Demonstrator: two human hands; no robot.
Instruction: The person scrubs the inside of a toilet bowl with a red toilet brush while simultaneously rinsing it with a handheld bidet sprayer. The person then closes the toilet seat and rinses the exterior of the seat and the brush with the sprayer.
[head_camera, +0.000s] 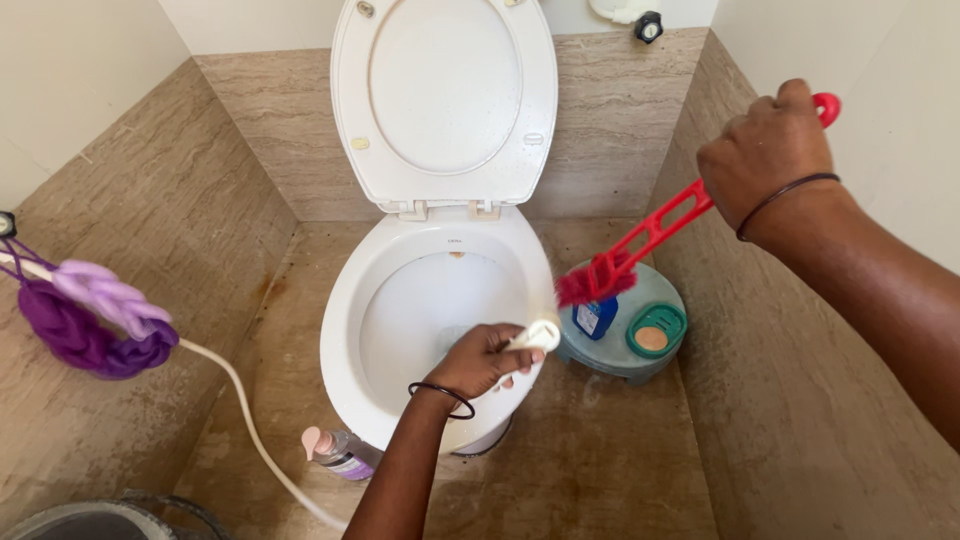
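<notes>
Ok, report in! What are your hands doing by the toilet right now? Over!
Left hand gripping white spray nozzle over toilet bowl. Right hand holding red brush raised beside the bowl, bristles above grey stool. Nothing blocking the bowl.

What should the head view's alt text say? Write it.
Over an open white toilet, the left hand holds a white spray nozzle and the right hand holds a red brush. A purple scrubber hangs on the left wall.
</notes>
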